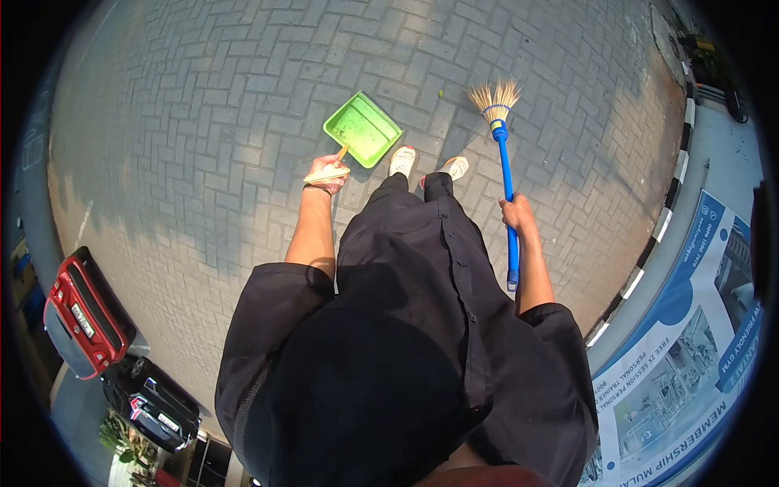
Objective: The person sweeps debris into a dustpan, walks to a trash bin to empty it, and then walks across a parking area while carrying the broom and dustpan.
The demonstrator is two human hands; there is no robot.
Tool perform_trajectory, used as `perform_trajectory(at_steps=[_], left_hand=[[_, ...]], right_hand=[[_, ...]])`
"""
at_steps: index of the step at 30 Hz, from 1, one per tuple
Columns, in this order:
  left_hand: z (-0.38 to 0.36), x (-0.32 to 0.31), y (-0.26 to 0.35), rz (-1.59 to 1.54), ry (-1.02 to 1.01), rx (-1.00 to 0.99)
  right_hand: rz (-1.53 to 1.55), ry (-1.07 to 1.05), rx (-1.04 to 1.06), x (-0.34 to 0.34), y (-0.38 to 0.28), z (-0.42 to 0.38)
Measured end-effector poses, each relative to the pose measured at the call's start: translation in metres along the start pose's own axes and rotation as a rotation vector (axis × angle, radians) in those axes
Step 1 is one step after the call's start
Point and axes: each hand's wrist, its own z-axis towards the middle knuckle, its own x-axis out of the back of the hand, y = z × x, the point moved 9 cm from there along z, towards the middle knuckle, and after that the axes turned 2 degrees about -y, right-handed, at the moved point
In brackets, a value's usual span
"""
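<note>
My left hand (pixel 331 169) is closed round the handle of a green dustpan (pixel 365 134), whose tray lies in front of my feet on the left, dark specks scattered inside. In my right hand (pixel 518 213) is a short broom (pixel 508 172) with a blue handle, gripped partway along its length. Its straw bristles (pixel 494 99) point forward and fan out, and the handle's lower end reaches back beside my right forearm. A small green bit (pixel 441 93) lies on the paving between the dustpan and the broom.
Grey block paving (pixel 268 105) surrounds my light shoes (pixel 402 161). A black-and-white kerb (pixel 661 223) runs along the right, with a gym banner (pixel 673 365) beyond it. At lower left stand a red car (pixel 85 316) and a black car (pixel 154 406) near plants.
</note>
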Motion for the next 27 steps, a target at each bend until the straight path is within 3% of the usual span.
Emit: perform_trajectory(at_steps=[3,5,10,17,20,27], left_hand=[[0.01,-0.007,-0.011,-0.122,0.04,0.125],[0.026,0.001,-0.011,-0.16,0.076,0.097],[0.027,-0.006,-0.01,-0.232,0.128,0.072],[0.04,0.002,-0.008,-0.245,0.129,0.063],[0.039,0.001,-0.009,-0.219,0.136,0.041],[0.043,-0.006,-0.012,-0.208,0.114,0.016]], right_hand=[[-0.097,-0.051,0.018,-0.02,-0.01,0.032],[-0.124,-0.084,0.055,-0.033,-0.013,0.031],[0.02,-0.379,-0.03,-0.012,-0.04,-0.081],[-0.019,-0.206,-0.076,0.003,-0.039,-0.085],[-0.314,-0.011,0.163,-0.009,-0.023,-0.048],[-0.313,-0.299,0.183,-0.055,-0.021,-0.065]])
